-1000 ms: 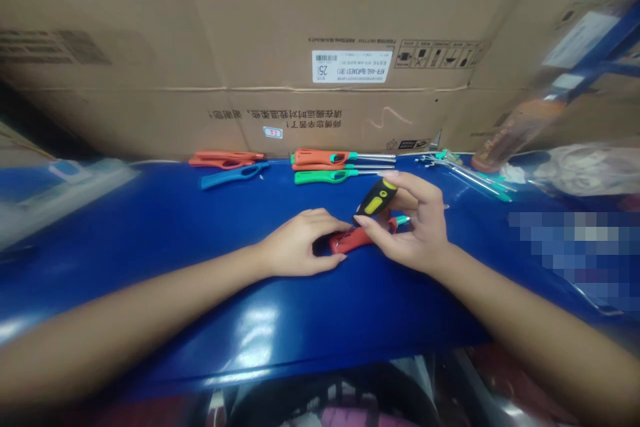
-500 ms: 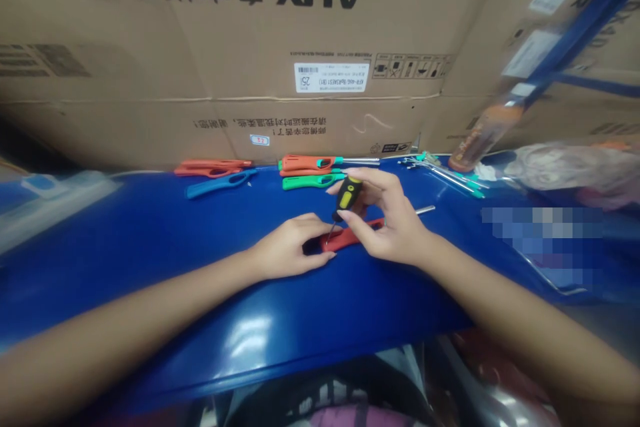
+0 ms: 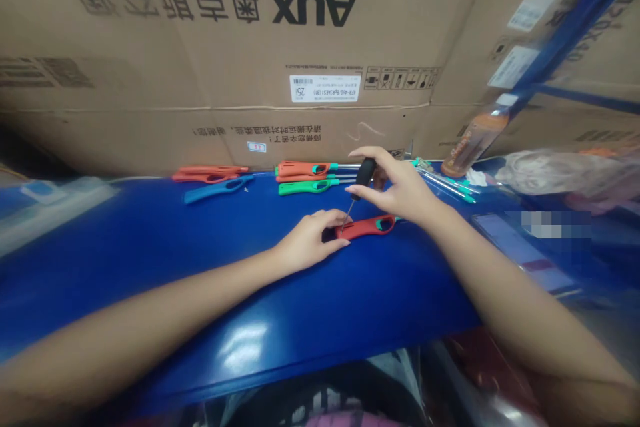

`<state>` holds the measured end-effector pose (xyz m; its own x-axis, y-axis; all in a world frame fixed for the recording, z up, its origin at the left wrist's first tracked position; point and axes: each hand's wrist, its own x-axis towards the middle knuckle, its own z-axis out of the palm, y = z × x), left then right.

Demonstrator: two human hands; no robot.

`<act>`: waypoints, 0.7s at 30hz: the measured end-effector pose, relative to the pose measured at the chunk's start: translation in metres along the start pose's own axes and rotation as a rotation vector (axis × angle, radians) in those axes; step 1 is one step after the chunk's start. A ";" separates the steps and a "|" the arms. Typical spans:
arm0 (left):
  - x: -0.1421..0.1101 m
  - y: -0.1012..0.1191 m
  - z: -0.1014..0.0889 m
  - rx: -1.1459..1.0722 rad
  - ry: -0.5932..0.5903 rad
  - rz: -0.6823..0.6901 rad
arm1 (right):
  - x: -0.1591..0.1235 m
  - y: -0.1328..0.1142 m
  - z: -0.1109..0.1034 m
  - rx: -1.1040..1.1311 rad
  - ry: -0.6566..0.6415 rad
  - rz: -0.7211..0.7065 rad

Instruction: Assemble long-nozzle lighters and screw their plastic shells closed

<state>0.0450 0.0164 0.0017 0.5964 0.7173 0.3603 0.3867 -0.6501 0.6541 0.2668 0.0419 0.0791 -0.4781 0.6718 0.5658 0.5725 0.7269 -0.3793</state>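
Observation:
A red long-neck lighter [image 3: 367, 228] lies on the blue tabletop [image 3: 240, 240], its trigger end toward the right. My left hand [image 3: 313, 239] grips the lighter's left end between thumb and fingers. In my right hand [image 3: 393, 187] is a small screwdriver [image 3: 365, 177] with a black handle, held by thumb and fingertips. Its thin shaft slants down to the left, and the tip meets the lighter's handle near my left fingers. Whether the tip sits in a screw is too small to tell.
Behind are red and green lighters [image 3: 305, 187], red and blue casings [image 3: 215, 187], and several metal lighter tubes [image 3: 450, 185]. A drink bottle [image 3: 475, 137] leans near a plastic bag [image 3: 545, 170]. A phone [image 3: 525, 253] lies right. A large cardboard box [image 3: 225, 67] stands at the back.
Both hands and the red lighter have shifted slightly right in view. The screwdriver's handle has turned, its yellow marking no longer showing. More of the lighter's trigger part is visible.

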 end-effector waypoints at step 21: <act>-0.002 -0.002 -0.002 0.017 -0.017 0.019 | -0.020 -0.019 0.034 0.241 0.173 -0.082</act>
<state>0.0418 0.0168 0.0017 0.6158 0.7006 0.3606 0.3870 -0.6675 0.6361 0.2427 0.0195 0.0507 -0.3840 0.5904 0.7099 0.3521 0.8044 -0.4786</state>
